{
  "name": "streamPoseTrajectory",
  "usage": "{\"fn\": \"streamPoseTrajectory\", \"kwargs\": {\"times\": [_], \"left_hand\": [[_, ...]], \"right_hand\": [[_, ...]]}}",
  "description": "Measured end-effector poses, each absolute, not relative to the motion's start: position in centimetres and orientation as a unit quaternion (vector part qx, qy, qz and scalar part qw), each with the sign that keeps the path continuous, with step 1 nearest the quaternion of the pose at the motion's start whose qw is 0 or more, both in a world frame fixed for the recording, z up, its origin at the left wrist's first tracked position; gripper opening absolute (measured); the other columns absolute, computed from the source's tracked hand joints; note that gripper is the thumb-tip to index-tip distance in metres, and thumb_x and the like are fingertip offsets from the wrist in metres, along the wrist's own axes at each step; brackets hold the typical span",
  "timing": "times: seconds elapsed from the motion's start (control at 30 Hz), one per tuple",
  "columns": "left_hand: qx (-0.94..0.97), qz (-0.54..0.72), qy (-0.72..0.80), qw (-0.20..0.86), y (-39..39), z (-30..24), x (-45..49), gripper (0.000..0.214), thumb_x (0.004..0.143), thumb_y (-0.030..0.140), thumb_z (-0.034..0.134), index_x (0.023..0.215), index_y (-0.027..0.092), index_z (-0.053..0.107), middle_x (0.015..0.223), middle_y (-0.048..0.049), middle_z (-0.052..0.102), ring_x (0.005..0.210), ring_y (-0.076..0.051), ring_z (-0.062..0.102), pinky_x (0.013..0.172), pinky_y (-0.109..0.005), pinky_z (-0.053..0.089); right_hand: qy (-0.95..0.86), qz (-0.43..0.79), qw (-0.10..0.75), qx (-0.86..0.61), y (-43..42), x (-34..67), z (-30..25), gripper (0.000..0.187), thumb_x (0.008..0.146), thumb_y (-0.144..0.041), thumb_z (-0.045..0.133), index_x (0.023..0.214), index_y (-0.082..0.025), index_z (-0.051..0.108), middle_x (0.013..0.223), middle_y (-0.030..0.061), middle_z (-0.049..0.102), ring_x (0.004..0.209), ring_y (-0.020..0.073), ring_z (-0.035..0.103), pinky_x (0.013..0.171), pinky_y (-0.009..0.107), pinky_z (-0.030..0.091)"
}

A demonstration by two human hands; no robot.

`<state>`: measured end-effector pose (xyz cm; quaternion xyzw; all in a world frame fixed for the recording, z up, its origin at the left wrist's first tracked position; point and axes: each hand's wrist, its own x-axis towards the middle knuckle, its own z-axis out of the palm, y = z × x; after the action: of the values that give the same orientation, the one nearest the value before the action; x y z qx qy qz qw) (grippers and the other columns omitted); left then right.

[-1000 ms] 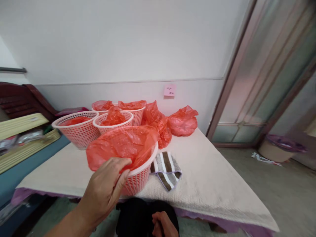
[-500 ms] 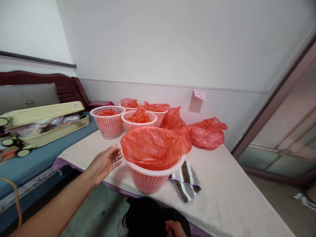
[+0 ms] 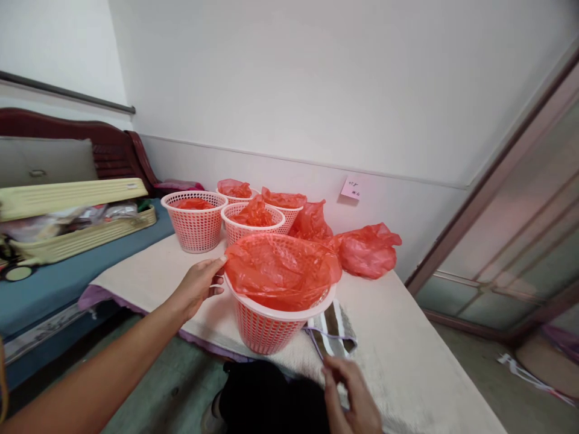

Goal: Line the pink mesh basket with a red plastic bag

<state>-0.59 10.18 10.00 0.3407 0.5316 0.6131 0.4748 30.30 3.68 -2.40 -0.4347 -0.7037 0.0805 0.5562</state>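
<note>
A pink mesh plastic basket [image 3: 266, 328] stands upright at the table's front edge, lined with a red plastic bag [image 3: 283, 271] that overhangs part of its rim. My left hand [image 3: 201, 286] is at the left of that rim, the thumb on its upper edge and the fingers curled just below, closed on the basket. Low in front of the table, my right hand [image 3: 350, 395] is slightly blurred, fingers apart and holding nothing that I can see. Just beyond it lies a folded striped cloth [image 3: 335, 331], partly behind the basket.
Several more bag-lined baskets [image 3: 196, 226] stand behind on the white-covered table [image 3: 407, 355]. Loose red bags [image 3: 368, 250] lie by the wall, under a pink note [image 3: 350, 188]. To the left, an open yellow suitcase [image 3: 81, 232] rests on a bed; a sliding door [image 3: 488, 271] is at right.
My left hand has moved right and closed on the basket's rim. My right hand has risen from the lower edge towards the striped cloth. The view has shifted slightly.
</note>
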Motion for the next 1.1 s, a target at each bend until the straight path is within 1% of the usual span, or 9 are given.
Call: {"fn": "streamPoseTrajectory", "kwargs": {"times": [0.13, 0.23, 0.3, 0.4, 0.53, 0.67, 0.8, 0.93, 1.1], "left_hand": [[0.342, 0.604, 0.527, 0.490, 9.5, 10.2, -0.8, 0.032, 0.075, 0.045, 0.071, 0.081, 0.014, 0.063, 0.072, 0.0015, 0.056, 0.056, -0.007, 0.050, 0.049, -0.017, 0.044], [0.343, 0.597, 0.523, 0.503, 8.5, 10.4, -0.7, 0.027, 0.074, 0.040, 0.071, 0.079, 0.014, 0.063, 0.073, -0.0009, 0.060, 0.058, -0.008, 0.054, 0.051, -0.019, 0.046], [0.346, 0.592, 0.517, 0.513, 7.8, 10.3, -0.6, 0.026, 0.075, 0.038, 0.071, 0.080, 0.014, 0.064, 0.075, -0.0022, 0.062, 0.060, -0.009, 0.056, 0.053, -0.020, 0.047], [0.359, 0.581, 0.508, 0.525, 6.7, 10.1, -0.5, 0.026, 0.078, 0.039, 0.070, 0.084, 0.014, 0.065, 0.080, -0.0039, 0.064, 0.064, -0.010, 0.059, 0.056, -0.020, 0.049], [0.352, 0.567, 0.498, 0.554, 5.7, 10.2, -0.4, 0.024, 0.083, 0.035, 0.065, 0.092, 0.013, 0.065, 0.093, -0.0117, 0.071, 0.071, -0.014, 0.066, 0.061, -0.023, 0.053], [0.320, 0.555, 0.442, 0.627, 5.2, 11.1, 0.5, 0.025, 0.086, 0.032, 0.063, 0.100, 0.012, 0.065, 0.111, -0.0200, 0.070, 0.091, -0.025, 0.071, 0.079, -0.033, 0.057], [0.234, 0.602, 0.380, 0.662, 6.0, 12.2, 2.1, 0.015, 0.088, 0.022, 0.060, 0.091, 0.008, 0.065, 0.108, -0.0238, 0.070, 0.104, -0.030, 0.068, 0.093, -0.039, 0.055], [0.122, 0.647, 0.367, 0.657, 7.2, 12.8, 3.3, 0.012, 0.089, 0.011, 0.051, 0.092, 0.008, 0.062, 0.094, -0.0183, 0.071, 0.089, -0.023, 0.072, 0.085, -0.036, 0.059], [0.068, 0.666, 0.358, 0.651, 7.6, 12.9, 3.1, 0.011, 0.089, 0.011, 0.050, 0.091, 0.014, 0.060, 0.084, -0.0075, 0.067, 0.073, -0.016, 0.068, 0.076, -0.033, 0.061]], "right_hand": [[-0.794, -0.098, 0.499, -0.332, 7.4, 29.0, 7.4, 0.049, 0.088, -0.015, 0.056, 0.136, -0.021, 0.046, 0.126, 0.0168, 0.055, 0.117, 0.0301, 0.053, 0.096, 0.050, 0.045], [-0.863, -0.144, 0.373, -0.309, 10.4, 26.6, 10.7, 0.052, 0.087, -0.019, 0.057, 0.137, -0.019, 0.046, 0.131, 0.0184, 0.052, 0.122, 0.0350, 0.047, 0.098, 0.057, 0.039], [-0.882, -0.124, 0.336, -0.306, 12.1, 25.2, 11.3, 0.044, 0.086, -0.016, 0.056, 0.129, -0.017, 0.052, 0.120, 0.0165, 0.057, 0.113, 0.0322, 0.052, 0.094, 0.053, 0.042], [-0.883, -0.066, 0.344, -0.312, 14.0, 23.6, 11.3, 0.015, 0.090, -0.016, 0.050, 0.099, -0.017, 0.061, 0.090, 0.0079, 0.061, 0.086, 0.0225, 0.056, 0.080, 0.039, 0.045], [-0.860, 0.014, 0.397, -0.322, 15.1, 22.4, 11.1, 0.027, 0.097, -0.024, 0.042, 0.073, -0.020, 0.050, 0.071, 0.0004, 0.052, 0.067, 0.0150, 0.050, 0.063, 0.028, 0.039], [-0.849, 0.021, 0.425, -0.313, 14.8, 21.7, 11.1, 0.033, 0.100, -0.029, 0.037, 0.069, -0.021, 0.046, 0.068, -0.0008, 0.048, 0.064, 0.0136, 0.046, 0.061, 0.026, 0.036], [-0.872, 0.012, 0.409, -0.268, 14.0, 21.7, 11.0, 0.031, 0.101, -0.026, 0.036, 0.076, -0.019, 0.052, 0.071, 0.0008, 0.050, 0.068, 0.0139, 0.048, 0.066, 0.026, 0.038], [-0.893, 0.001, 0.389, -0.227, 13.2, 22.0, 10.8, 0.029, 0.101, -0.025, 0.037, 0.079, -0.018, 0.055, 0.073, 0.0019, 0.053, 0.069, 0.0142, 0.049, 0.066, 0.026, 0.039], [-0.903, -0.020, 0.375, -0.210, 12.8, 22.0, 10.5, 0.028, 0.100, -0.024, 0.037, 0.078, -0.020, 0.053, 0.071, 0.0014, 0.053, 0.068, 0.0146, 0.049, 0.064, 0.026, 0.039]]}}
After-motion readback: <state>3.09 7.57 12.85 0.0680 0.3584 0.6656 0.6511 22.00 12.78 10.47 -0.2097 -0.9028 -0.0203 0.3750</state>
